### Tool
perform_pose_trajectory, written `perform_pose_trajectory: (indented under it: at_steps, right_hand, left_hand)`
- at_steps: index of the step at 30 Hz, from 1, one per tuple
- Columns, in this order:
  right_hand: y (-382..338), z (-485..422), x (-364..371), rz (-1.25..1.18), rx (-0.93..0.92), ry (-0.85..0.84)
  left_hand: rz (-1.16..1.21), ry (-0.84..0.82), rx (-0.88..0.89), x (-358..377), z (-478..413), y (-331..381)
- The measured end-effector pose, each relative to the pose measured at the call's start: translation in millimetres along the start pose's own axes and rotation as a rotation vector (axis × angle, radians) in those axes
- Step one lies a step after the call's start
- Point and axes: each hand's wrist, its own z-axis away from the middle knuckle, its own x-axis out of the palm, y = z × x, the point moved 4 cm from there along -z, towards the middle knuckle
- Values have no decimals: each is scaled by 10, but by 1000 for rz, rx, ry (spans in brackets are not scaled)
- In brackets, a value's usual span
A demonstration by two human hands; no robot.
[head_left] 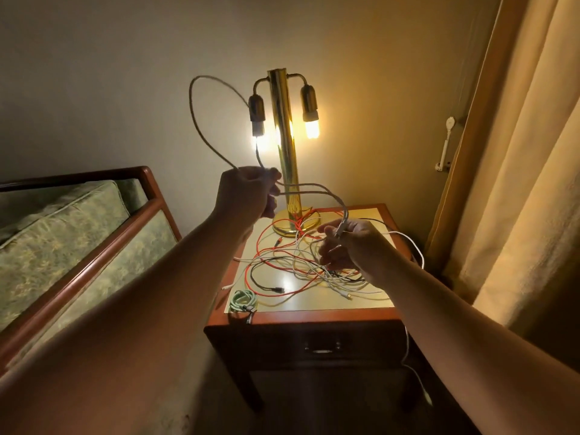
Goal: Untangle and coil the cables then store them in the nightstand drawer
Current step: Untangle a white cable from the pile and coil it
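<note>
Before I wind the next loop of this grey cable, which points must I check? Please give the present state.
1. Left hand grips the grey cable loop: ok.
2. Right hand pinches the same cable lower down: ok.
3. Cable free of the tangle: cannot tell.
4. Loop clear of the lit lamp: cannot tell; it crosses one bulb.
5. Drawer open: not ok, shut.
</note>
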Motion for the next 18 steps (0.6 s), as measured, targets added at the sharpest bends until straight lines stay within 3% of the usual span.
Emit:
perform_pose_trajectory:
  at_steps: [2, 12, 15, 18]
  right_hand:
    - [28, 245, 40, -106, 72, -48]
    - [773, 1196, 3, -406, 432, -279]
    - [1061, 1337, 41, -319, 499, -214]
    - [1237, 1436, 114, -42, 446, -71]
  left_hand:
    - [-31, 53, -26, -32, 231, -114]
    - [29, -59, -122, 45, 1209, -717]
    - [26, -116, -207, 119, 1386, -984]
    - [22, -191, -363, 208, 1516, -1255]
